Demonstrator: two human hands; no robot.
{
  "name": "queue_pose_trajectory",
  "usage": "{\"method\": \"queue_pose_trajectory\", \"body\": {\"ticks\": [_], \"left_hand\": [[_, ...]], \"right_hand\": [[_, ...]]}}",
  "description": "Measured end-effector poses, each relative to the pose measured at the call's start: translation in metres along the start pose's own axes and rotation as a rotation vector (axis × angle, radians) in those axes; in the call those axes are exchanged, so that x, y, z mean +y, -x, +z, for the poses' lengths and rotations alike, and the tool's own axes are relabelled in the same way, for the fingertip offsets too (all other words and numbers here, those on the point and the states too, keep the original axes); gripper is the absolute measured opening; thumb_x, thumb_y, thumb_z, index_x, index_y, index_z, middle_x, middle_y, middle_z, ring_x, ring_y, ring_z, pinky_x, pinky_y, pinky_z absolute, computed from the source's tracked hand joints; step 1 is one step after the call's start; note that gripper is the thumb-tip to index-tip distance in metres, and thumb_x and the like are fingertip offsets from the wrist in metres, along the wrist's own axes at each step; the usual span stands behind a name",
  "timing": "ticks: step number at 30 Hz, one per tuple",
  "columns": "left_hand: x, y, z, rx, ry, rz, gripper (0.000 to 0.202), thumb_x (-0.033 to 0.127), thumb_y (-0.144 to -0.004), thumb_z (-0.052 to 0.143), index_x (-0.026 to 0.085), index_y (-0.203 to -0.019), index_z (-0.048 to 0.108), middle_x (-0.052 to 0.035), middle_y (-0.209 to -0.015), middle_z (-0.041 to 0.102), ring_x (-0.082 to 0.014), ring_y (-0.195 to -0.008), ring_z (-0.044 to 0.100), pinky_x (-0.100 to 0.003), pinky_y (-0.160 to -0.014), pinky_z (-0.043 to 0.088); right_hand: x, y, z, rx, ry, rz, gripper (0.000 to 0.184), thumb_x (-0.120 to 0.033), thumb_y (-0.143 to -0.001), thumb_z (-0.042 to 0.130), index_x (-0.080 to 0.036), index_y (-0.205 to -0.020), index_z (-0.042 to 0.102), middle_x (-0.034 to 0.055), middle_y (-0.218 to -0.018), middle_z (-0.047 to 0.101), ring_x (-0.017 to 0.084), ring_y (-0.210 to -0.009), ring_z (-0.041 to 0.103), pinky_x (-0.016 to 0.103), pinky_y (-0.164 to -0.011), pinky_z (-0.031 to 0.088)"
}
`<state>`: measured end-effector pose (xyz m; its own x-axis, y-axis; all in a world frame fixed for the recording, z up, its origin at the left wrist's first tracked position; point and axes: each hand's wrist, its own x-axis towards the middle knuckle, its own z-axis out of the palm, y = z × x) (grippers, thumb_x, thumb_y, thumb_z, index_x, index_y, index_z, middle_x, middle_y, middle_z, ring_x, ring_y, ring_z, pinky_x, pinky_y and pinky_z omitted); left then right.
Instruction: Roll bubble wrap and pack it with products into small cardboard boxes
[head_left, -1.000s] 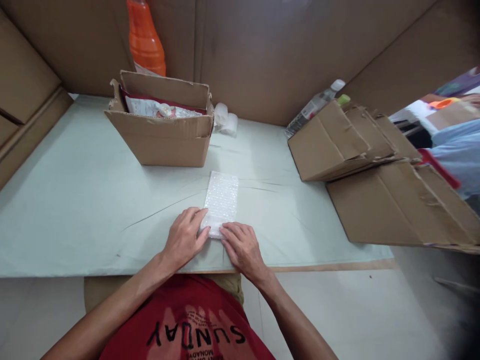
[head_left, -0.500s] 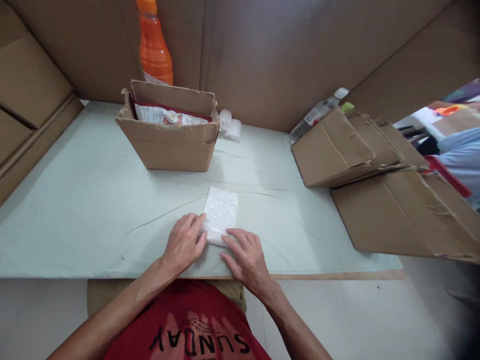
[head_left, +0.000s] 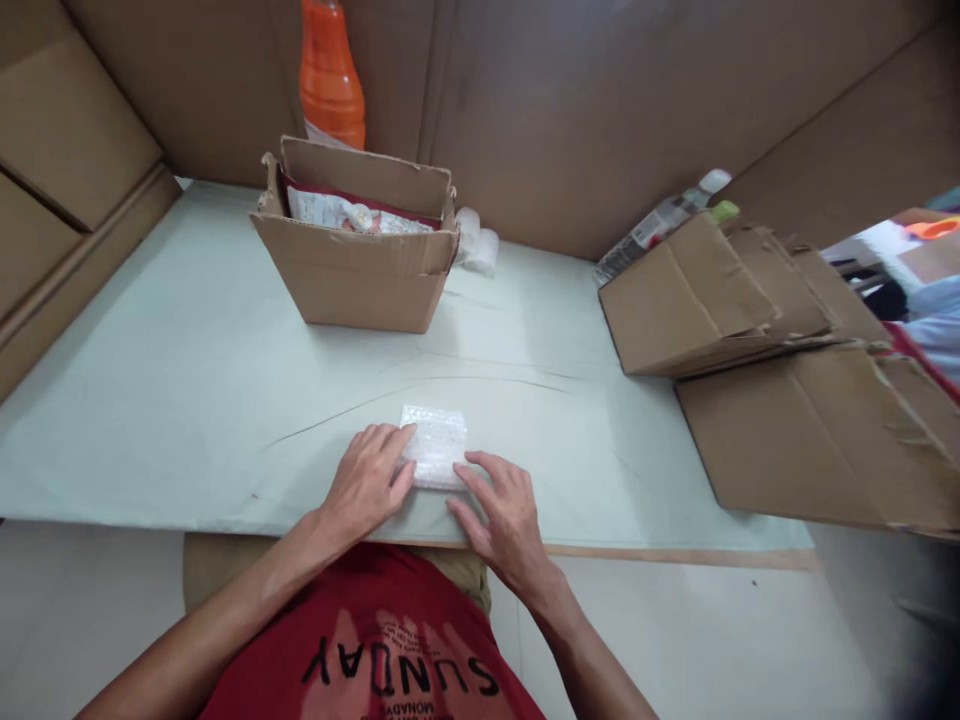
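Observation:
A white piece of bubble wrap (head_left: 435,447) lies on the pale green table cover (head_left: 187,400), near the front edge. Its near end is rolled or folded up, so the flat part looks short. My left hand (head_left: 367,482) has its fingers curled on the near left end of the wrap. My right hand (head_left: 504,510) presses its fingertips on the near right end, and the two hands almost meet there.
An open cardboard box (head_left: 358,262) holding packets stands behind the wrap, with an orange bottle (head_left: 331,75) behind it. A small white roll (head_left: 478,243) lies beside the box. Flattened cartons (head_left: 795,400) and a clear bottle (head_left: 660,222) are at the right. Cardboard walls surround the table.
The visible flat length of the bubble wrap has shrunk toward me as its near end was rolled up under both hands. The camera view shifted slightly.

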<state>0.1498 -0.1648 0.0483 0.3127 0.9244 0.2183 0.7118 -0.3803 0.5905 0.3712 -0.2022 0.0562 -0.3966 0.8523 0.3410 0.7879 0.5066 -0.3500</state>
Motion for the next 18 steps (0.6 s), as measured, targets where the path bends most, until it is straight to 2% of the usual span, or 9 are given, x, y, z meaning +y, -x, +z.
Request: {"method": "queue_pose_trajectory", "body": {"ticks": [2,4,7,9,11,15,18], "left_hand": [[-0.002,-0.004,0.001,0.019,0.000,-0.047,0.035,0.024,-0.095,0.051,0.013,-0.126,0.060,-0.0145,-0.110,0.068,-0.0289,-0.102,0.061,-0.048,-0.091,0.052],[-0.003,-0.003,0.001,0.047,0.110,-0.130,0.038,0.028,-0.095,0.053,0.016,-0.130,0.057,-0.0131,-0.112,0.066,-0.0268,-0.102,0.062,-0.045,-0.089,0.054],[-0.004,0.006,0.001,0.091,0.433,-0.318,0.051,0.031,-0.092,0.056,0.018,-0.140,0.046,-0.0130,-0.121,0.064,-0.0225,-0.103,0.065,-0.039,-0.086,0.057],[-0.003,0.012,0.001,0.088,0.679,-0.415,0.061,0.029,-0.089,0.056,0.017,-0.146,0.036,-0.0161,-0.129,0.061,-0.0224,-0.109,0.067,-0.039,-0.091,0.057],[0.000,0.015,0.000,0.052,0.866,-0.468,0.069,0.026,-0.087,0.055,0.015,-0.150,0.028,-0.0172,-0.132,0.061,-0.0228,-0.113,0.066,-0.040,-0.097,0.055],[0.010,0.012,-0.004,0.041,0.981,-0.531,0.073,0.026,-0.086,0.056,0.016,-0.152,0.026,-0.0094,-0.112,0.066,-0.0199,-0.098,0.068,-0.036,-0.089,0.057],[0.015,0.010,-0.005,0.031,0.972,-0.497,0.075,0.026,-0.084,0.057,0.016,-0.153,0.026,-0.0049,-0.102,0.064,-0.0169,-0.090,0.066,-0.032,-0.084,0.057]], "right_hand": [[0.000,-0.005,0.007,-0.049,0.051,-0.047,0.033,-0.025,-0.094,0.063,-0.019,-0.126,0.062,0.0156,-0.130,0.065,0.032,-0.115,0.059,0.048,-0.092,0.047],[0.002,-0.013,0.014,-0.074,0.052,-0.049,0.032,-0.021,-0.094,0.061,-0.020,-0.126,0.063,0.0139,-0.127,0.068,0.031,-0.112,0.060,0.047,-0.090,0.047],[0.006,-0.023,0.021,0.007,-0.060,0.030,0.028,-0.020,-0.097,0.056,-0.021,-0.124,0.065,0.0107,-0.114,0.074,0.026,-0.101,0.066,0.043,-0.086,0.050],[0.004,-0.027,0.022,0.051,-0.184,0.104,0.028,-0.024,-0.099,0.055,-0.022,-0.124,0.066,0.0096,-0.110,0.075,0.025,-0.098,0.068,0.041,-0.086,0.053],[0.000,-0.028,0.023,0.020,-0.314,0.164,0.028,-0.028,-0.098,0.056,-0.024,-0.124,0.067,0.0084,-0.110,0.076,0.024,-0.097,0.070,0.039,-0.085,0.055],[-0.007,-0.027,0.019,-0.049,-0.462,0.202,0.025,-0.032,-0.095,0.060,-0.025,-0.118,0.069,0.0082,-0.115,0.075,0.025,-0.106,0.069,0.040,-0.093,0.055],[-0.004,-0.027,0.013,-0.052,-0.491,0.211,0.042,-0.040,-0.091,0.067,-0.023,-0.129,0.063,0.0119,-0.135,0.066,0.028,-0.125,0.061,0.045,-0.105,0.050]]}}
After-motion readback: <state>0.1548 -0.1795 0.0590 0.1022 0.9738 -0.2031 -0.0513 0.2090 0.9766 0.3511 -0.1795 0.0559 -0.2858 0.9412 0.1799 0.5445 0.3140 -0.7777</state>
